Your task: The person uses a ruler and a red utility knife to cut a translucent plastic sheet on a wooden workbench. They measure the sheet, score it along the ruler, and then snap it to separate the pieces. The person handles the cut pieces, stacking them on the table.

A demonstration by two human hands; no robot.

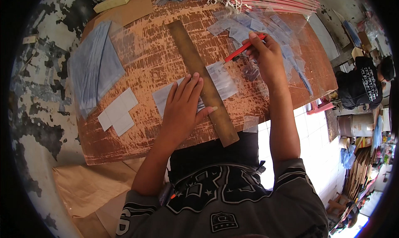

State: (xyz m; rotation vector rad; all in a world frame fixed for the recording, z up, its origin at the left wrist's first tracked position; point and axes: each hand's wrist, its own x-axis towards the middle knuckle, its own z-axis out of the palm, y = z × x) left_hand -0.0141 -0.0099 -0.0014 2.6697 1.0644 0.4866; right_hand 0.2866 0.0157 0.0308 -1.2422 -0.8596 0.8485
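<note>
My left hand (179,107) lies flat, fingers stretched out, over a stack of clear bluish plastic sheets (223,80). Its fingertips and thumb press at a long, worn brass-coloured metal ruler (185,44), which crosses the sheets at a slant. In my right hand (268,57) is a slim red utility knife (239,51), gripped between thumb and fingers. The knife slants down to the left, its tip close to the far edge of the sheets, right of the ruler. Whether the tip touches the plastic I cannot tell. Part of the stack is hidden under my left hand and the ruler.
Larger plastic sheets (93,67) and white paper pieces (118,112) lie at the left of the scratched table (141,50). Cut plastic pieces (237,28) are scattered at the right. Red rods with white strings (270,1) lie at the back. Another person (361,84) is farther right.
</note>
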